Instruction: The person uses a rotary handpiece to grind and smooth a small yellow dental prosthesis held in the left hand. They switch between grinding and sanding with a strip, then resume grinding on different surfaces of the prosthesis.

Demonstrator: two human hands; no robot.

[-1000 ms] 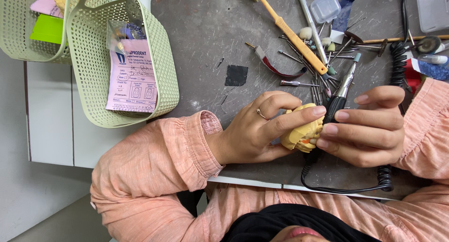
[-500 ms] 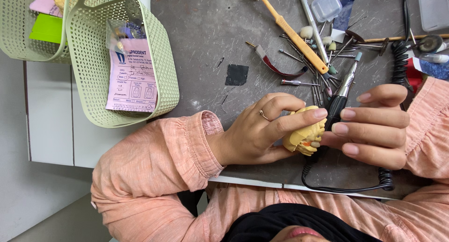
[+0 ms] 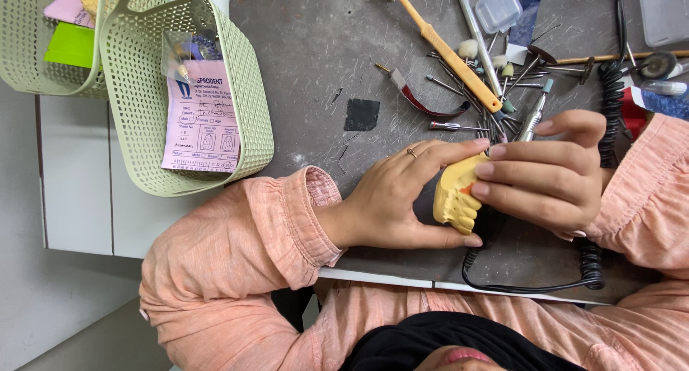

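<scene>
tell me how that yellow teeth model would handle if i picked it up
The yellow dental cast looks rigid and chalky, so probably stiff, fairly heavy and chip-prone at its teeth. The left hand and right hand pinch it bare-fingered, so likely not slippery.

A pink rectangular paper form point(image 3: 204, 120) with printed blue and black markings lies inside the nearer pale green perforated basket point(image 3: 244, 77), partly under a small clear plastic bag point(image 3: 188, 52) holding something dark. In the farther green basket point(image 3: 29, 62) at the left edge sit a bright green card point(image 3: 72, 47) and a pink slip point(image 3: 66, 8) above it (both only partly seen). Near the top right stands a small clear lidded plastic box point(image 3: 499, 8), beside a dark blue wrapper point(image 3: 525, 23).
</scene>
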